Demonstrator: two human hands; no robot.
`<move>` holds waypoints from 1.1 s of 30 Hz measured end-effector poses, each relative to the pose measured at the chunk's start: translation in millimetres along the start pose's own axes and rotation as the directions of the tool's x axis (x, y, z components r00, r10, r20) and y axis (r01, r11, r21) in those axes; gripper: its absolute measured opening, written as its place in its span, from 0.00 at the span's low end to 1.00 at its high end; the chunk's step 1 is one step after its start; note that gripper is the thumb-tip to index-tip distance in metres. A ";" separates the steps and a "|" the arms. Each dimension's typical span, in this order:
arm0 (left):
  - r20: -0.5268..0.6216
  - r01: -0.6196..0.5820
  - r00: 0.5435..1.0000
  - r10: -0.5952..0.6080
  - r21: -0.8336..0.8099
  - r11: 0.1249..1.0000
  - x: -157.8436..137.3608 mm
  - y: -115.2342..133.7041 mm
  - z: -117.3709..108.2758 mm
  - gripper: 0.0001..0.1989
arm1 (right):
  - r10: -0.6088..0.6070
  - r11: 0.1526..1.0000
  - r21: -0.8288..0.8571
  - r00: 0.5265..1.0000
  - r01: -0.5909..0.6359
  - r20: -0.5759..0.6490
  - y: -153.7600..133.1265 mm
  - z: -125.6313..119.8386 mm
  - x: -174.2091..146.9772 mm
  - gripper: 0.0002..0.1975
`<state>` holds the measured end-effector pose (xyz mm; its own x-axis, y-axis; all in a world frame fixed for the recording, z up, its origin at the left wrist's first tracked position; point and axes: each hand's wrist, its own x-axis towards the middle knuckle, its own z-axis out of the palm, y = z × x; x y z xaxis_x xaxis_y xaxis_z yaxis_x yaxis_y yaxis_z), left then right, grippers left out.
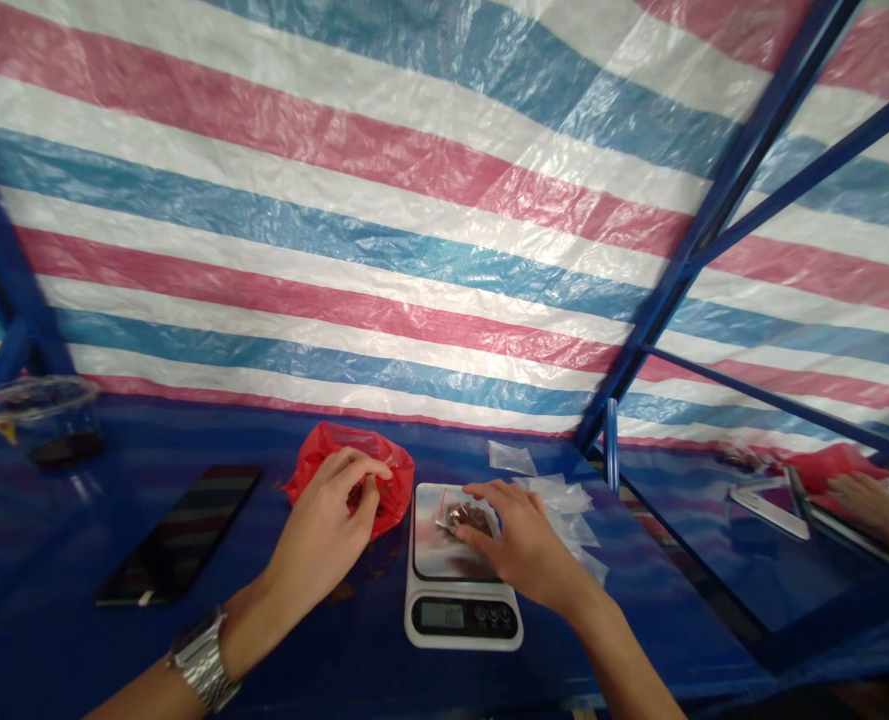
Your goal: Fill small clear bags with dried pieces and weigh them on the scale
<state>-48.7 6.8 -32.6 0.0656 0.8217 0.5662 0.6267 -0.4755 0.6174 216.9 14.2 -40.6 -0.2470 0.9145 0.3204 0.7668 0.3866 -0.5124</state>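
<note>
My left hand (331, 515), wearing a metal watch (205, 660), is over the mouth of a red plastic bag (316, 450). Its fingers are curled together with the thumb; anything between them is hidden. Dark brown bits (354, 497) show inside the red bag. A white digital scale (412, 580) stands right of it, its display (444, 615) seeming to read 10.0. On the metal plate lies a small clear zip bag (468, 518) of brown pieces. My right hand (523, 535) has thumb and fingers around that zip bag's right part.
Several small clear bags (564, 495) lie right of the scale. Leftward are a black phone (181, 540) and a clear plastic bowl (61, 425) holding dark liquid. Blue metal bars (684, 260) and a striped tarp (339, 230) stand behind. Another person's hand (875, 505) is at far right, near a white phone (770, 508).
</note>
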 end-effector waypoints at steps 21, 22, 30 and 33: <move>0.099 0.184 0.982 -0.158 -0.381 0.906 7.8 15.9 55.0 0.16 | 0.227 0.813 0.572 0.964 -0.109 -0.139 -27.1 25.9 24.7 0.22; 0.102 0.179 0.983 -0.151 -0.378 0.908 7.3 17.3 55.0 0.16 | 0.222 0.801 0.589 0.965 -0.101 -0.137 -25.4 25.3 25.9 0.22; 0.146 0.187 0.980 -0.138 -0.416 0.890 6.8 23.3 51.1 0.16 | 0.131 0.865 0.502 0.971 -0.014 -0.198 -35.1 24.3 23.0 0.20; 0.128 0.194 0.980 -0.150 -0.484 0.854 6.3 22.6 50.8 0.15 | 0.118 0.863 0.505 0.966 0.014 -0.228 -38.7 28.3 22.9 0.20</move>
<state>5.3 17.2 -42.8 0.0695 0.9170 0.3927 0.1722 -0.3988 0.9008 164.8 23.5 -35.9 -0.0130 0.9021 0.4313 0.3586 0.4068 -0.8402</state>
